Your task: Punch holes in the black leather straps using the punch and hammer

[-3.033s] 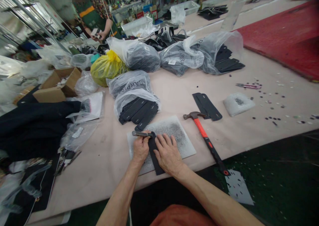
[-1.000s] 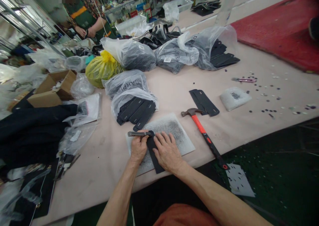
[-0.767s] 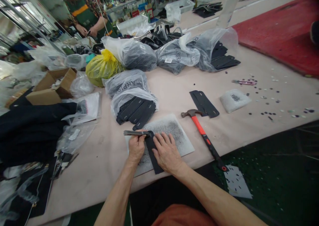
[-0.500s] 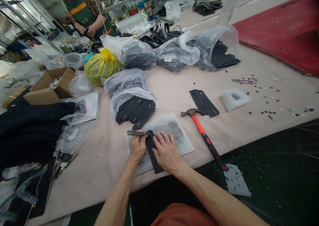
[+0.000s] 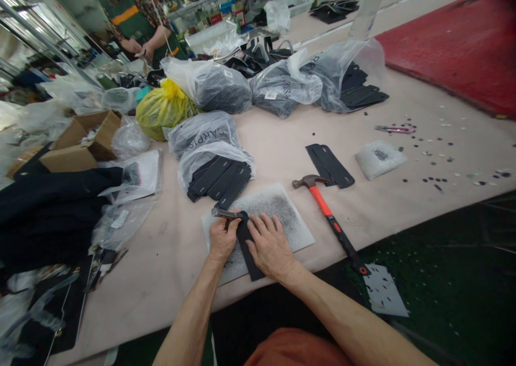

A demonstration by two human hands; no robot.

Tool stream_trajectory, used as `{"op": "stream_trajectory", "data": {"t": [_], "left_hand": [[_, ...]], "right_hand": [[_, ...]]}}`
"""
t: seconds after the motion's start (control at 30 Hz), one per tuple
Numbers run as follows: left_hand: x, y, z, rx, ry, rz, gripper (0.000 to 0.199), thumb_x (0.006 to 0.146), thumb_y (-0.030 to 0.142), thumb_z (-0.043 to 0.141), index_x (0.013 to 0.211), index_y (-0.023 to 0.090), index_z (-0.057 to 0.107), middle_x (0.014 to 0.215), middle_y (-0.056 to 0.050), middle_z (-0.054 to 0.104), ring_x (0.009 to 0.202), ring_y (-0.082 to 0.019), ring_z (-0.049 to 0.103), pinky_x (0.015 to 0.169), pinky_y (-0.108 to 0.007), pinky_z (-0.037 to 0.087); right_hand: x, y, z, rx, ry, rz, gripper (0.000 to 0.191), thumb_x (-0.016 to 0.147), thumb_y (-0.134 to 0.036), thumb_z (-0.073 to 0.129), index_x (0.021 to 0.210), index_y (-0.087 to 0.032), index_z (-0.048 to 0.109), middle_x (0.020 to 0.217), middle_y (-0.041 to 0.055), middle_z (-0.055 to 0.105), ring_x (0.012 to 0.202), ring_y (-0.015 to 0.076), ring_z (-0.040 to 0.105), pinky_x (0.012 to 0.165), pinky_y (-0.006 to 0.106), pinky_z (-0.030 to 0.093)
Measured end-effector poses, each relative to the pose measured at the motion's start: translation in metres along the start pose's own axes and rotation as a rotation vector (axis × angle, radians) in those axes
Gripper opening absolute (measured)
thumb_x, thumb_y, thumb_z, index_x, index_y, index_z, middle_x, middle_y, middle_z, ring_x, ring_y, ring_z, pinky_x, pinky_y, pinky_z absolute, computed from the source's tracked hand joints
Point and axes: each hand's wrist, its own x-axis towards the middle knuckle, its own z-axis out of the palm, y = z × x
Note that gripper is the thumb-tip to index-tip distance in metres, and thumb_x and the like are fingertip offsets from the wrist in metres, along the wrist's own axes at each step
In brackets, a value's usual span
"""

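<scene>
My left hand (image 5: 223, 239) is closed around a metal punch (image 5: 226, 214), whose tip meets the upper end of a black strip (image 5: 250, 261). The punch leans far over to the left. With fingers stretched out, my right hand (image 5: 271, 248) lies flat on the strip's right side and presses it down. Under the strip is a white board (image 5: 298, 236), its surface speckled with dark marks. A claw hammer (image 5: 327, 213) with a red and black handle lies to the right, its head touching or close to two dark strips (image 5: 331, 167).
Behind the board, a plastic bag (image 5: 209, 135) spills black strips (image 5: 226, 178). More filled bags (image 5: 282, 89) and a yellow bag (image 5: 163, 108) stand farther back. Small scissors (image 5: 395, 129) and a white block (image 5: 379, 159) lie at right. Another person (image 5: 139, 22) stands at back left.
The punch's free end has swung slightly, now pointing a bit more toward me. My right hand and the strip stay put. The other person's hands have shifted a little.
</scene>
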Motion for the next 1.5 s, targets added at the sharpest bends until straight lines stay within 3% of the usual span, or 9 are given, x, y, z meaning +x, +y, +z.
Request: {"op": "stream_trajectory", "data": {"t": [0.5,1.5], "left_hand": [[0.0006,0.0028,-0.0030,0.047,-0.037,0.012,0.022,0.087,0.030,0.056,0.103,0.021,0.068,0.102,-0.004,0.073,0.095,-0.020,0.068,0.087,-0.033,0.054],[0.0020,0.0020,-0.0026,-0.006,0.058,-0.029,0.021,0.085,0.031,0.059,0.097,0.020,0.071,0.097,-0.004,0.074,0.090,-0.019,0.069,0.086,-0.032,0.054]], "right_hand": [[0.0000,0.0006,-0.0001,-0.002,0.009,-0.006,0.047,0.090,-0.035,0.051,0.134,-0.017,0.050,0.141,0.0111,0.048,0.132,0.0316,0.034,0.112,0.054,0.017],[0.0001,0.0001,-0.0010,0.010,0.000,0.001,0.048,0.090,-0.035,0.050,0.134,-0.016,0.049,0.142,0.0109,0.047,0.133,0.0325,0.034,0.112,0.054,0.017]]}}
